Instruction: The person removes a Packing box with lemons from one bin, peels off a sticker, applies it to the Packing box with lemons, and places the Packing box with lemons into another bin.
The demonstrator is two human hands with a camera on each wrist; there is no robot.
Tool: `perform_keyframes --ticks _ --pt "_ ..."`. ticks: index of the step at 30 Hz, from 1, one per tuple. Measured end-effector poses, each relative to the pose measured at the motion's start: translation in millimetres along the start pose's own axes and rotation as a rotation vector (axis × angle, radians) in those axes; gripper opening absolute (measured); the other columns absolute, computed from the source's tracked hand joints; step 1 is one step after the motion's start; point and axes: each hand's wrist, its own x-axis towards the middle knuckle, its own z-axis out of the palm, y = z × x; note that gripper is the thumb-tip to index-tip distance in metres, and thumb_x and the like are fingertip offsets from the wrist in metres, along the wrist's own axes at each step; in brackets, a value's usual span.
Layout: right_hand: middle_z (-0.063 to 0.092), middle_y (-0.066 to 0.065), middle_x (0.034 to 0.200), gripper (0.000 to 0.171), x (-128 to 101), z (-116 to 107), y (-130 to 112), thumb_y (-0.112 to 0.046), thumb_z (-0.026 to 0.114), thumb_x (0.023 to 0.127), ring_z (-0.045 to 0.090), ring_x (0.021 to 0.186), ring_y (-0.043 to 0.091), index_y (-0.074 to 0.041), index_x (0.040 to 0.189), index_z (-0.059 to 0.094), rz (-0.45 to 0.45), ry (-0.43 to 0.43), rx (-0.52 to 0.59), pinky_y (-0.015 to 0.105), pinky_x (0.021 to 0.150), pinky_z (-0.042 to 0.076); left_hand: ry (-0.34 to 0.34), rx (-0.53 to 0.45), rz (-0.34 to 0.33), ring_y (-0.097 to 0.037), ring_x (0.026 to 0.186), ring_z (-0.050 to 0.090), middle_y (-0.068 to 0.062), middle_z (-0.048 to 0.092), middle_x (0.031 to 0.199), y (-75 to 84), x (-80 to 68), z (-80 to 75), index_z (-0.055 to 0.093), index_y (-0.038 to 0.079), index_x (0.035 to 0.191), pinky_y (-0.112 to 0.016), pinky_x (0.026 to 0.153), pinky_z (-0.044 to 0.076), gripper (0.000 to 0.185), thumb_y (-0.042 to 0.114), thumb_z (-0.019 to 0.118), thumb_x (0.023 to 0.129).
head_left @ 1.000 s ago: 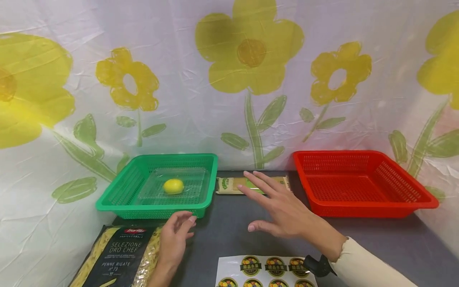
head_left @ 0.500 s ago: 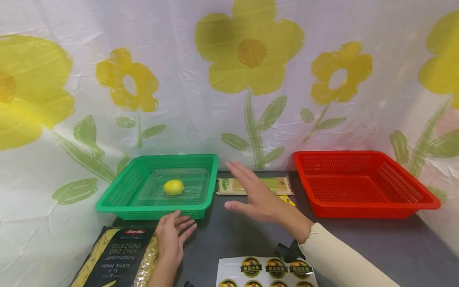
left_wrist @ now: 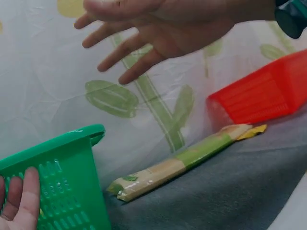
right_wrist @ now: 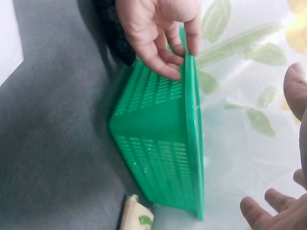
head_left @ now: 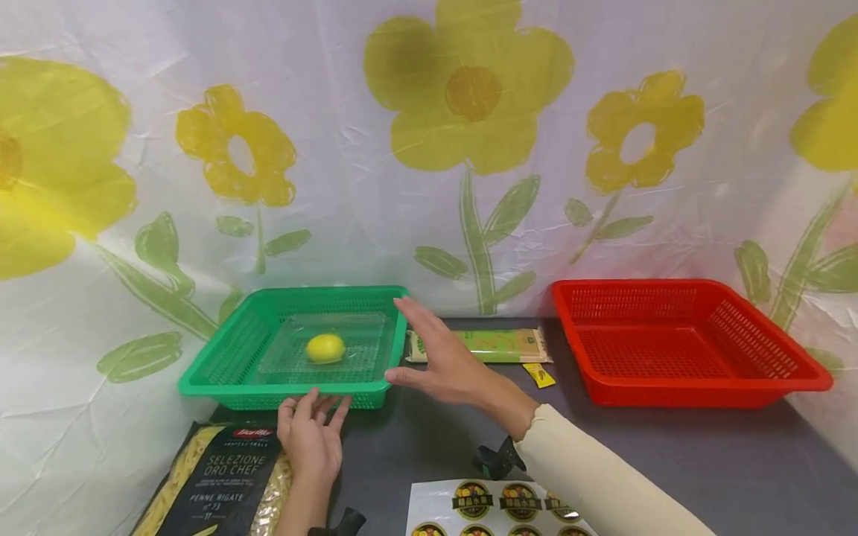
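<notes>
A dark pasta bag [head_left: 214,480] lies at the table's [head_left: 670,454] near left corner. Just right of it the left hand [head_left: 310,438] rests its straight fingers against the near wall of the green basket [head_left: 221,357], thumb at the rim in the right wrist view, gripping nothing. The basket is a shallow, slotted plastic tray standing at the back left of the table, with a clear tray and a lemon [head_left: 325,348] inside. The right hand [head_left: 445,363] hovers, fingers spread wide, just beside the basket's right rim (not touching, as far as the views show). Behind it lies a flat green packet [head_left: 492,345], then a red basket [head_left: 684,342]. A sticker sheet [head_left: 496,510] lies nearest the camera.
</notes>
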Motion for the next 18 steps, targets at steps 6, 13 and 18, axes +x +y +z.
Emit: perform_keyframes --ticks 6,13,18 --pt "0.009 -0.004 0.17 0.096 18 15 0 -0.047 0.071 0.093 0.019 0.155 0.022 -0.034 0.163 0.006 0.147 -0.035 0.058 0.054 0.118 0.031 -0.002 -0.084 -0.003 -0.021 0.092 0.06 -0.006 0.049 0.098 9.0 2.8 -5.8 0.035 0.012 0.104 -0.042 0.097 0.054 0.017 0.017 0.051 0.106" --pt "0.017 0.001 0.169 0.091 44 32 4 -0.043 0.071 0.094 0.036 0.147 0.031 -0.031 0.163 0.013 0.328 -0.038 0.164 0.055 0.114 0.036 -0.002 -0.128 -0.034 -0.02 0.096 0.056 -0.005 0.045 0.109 13.7 7.2 -9.8 0.034 0.012 0.108 -0.04 0.101 0.051 0.02 0.016 0.053 0.105" --pt "0.024 0.005 0.167 0.089 59 45 2 -0.041 0.07 0.094 0.035 0.148 0.034 -0.024 0.163 0.017 0.425 0.007 0.279 0.057 0.113 0.038 -0.01 -0.147 -0.057 -0.018 0.097 0.054 -0.003 0.041 0.114 11.2 8.1 -10.9 0.033 0.013 0.109 -0.04 0.103 0.049 0.022 0.015 0.054 0.105"
